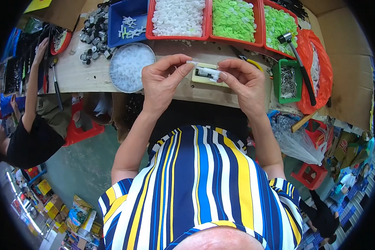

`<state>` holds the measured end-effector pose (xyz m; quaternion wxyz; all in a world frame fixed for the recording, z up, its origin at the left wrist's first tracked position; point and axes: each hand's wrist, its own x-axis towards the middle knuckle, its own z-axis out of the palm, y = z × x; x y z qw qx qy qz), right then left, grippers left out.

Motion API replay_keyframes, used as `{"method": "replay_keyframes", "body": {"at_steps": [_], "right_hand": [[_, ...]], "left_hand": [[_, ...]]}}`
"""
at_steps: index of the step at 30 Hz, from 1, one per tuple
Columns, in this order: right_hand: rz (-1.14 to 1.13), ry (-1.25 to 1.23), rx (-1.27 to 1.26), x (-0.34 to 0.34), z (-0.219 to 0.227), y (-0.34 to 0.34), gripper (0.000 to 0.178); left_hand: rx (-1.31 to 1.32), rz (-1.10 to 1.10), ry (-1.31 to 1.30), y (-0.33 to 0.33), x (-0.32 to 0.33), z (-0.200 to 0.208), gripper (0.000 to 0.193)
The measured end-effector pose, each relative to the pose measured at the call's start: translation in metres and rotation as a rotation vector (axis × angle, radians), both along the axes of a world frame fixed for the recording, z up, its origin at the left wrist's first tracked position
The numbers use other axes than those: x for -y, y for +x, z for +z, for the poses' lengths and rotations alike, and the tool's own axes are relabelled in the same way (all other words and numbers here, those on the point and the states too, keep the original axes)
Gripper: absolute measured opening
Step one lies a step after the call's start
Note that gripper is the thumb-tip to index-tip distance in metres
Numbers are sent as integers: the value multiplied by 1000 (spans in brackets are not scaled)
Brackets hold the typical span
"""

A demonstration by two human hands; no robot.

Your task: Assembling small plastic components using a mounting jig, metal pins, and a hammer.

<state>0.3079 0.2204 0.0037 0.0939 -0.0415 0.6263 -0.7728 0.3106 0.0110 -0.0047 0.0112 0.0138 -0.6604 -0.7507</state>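
L hand (pixel 164 81) is at the L end of the cream block (pixel 201 80); its thumb + forefinger close together, seemingly pinching a small white piece (pixel 193 63), tho the tips hide most of it. R hand (pixel 246 81) is at the other end: thumb tip touches the white plastic part (pixel 213 73) on the block, forefinger just above. Can't tell if that grip is firmly closed or only steadying.

Block sits on the tabletop (pixel 87 79), approx. in front of the torso, w/ a dark insert (pixel 202 72) in it next to the white part.

To do this well, IMO: keep R thumb steady so the part doesn't skew, line up the small piece before any pressure, press straight & light, esp. as thin plastic prob. bends. Keep L fingertips low but off the insert, so alignment stays visible. Forearms look free of the tabletop; resting wrists on the edge may help w/ fine control. Pliers (pixel 255 64) lie nearby, R side; keep knuckles clear of them.
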Motion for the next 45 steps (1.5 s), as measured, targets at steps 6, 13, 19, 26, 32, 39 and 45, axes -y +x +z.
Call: {"method": "replay_keyframes", "body": {"at_steps": [6, 13, 19, 26, 32, 39, 45], "right_hand": [[-8, 93, -47, -7, 2, -2, 19], [-76, 169, -93, -23, -7, -3, 17], [-41, 257, -119, -16, -3, -1, 17], [-36, 168, -104, -8, 4, 0, 16], [6, -85, 15, 4, 3, -1, 20], [-10, -122, 57, -16, 0, 3, 22], [-12, -117, 51, -28, -5, 2, 23]], "left_hand": [[-84, 206, -95, -1, 16, 15, 15], [-333, 280, -985, -3, 102, 3, 11], [-394, 234, -1119, 0, 106, -13, 11], [-242, 320, -803, 7, 86, 16, 14], [7, 158, 55, 7, 30, 7, 18], [-13, 5, 126, 1, -11, 4, 17], [-95, -25, -47, -4, -24, 4, 16]]}}
